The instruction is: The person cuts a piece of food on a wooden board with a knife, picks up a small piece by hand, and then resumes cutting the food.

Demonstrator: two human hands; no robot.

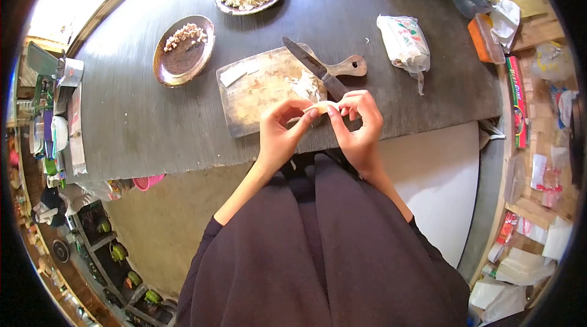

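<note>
Both hands meet over the front edge of a wooden cutting board (254, 104). My left hand (282, 130) pinches one end of a small pale-yellow piece of food (321, 107), whose kind I cannot make out. The other end is between the fingertips of my right hand (361, 124). Thin pale slices (304, 85) lie on the board just beyond my fingers. A knife (307, 59) rests across the board, its handle end close to my right hand. Toward the board's left corner sits a flat white piece (233, 74).
Beyond the board stand a brown plate (180, 65) with small pinkish pieces and another plate (245, 12) heaped with pale shreds. A white plastic bag (405, 40) lies to the right on the dark table (140, 125). An orange-filled container (485, 38) is near the right edge.
</note>
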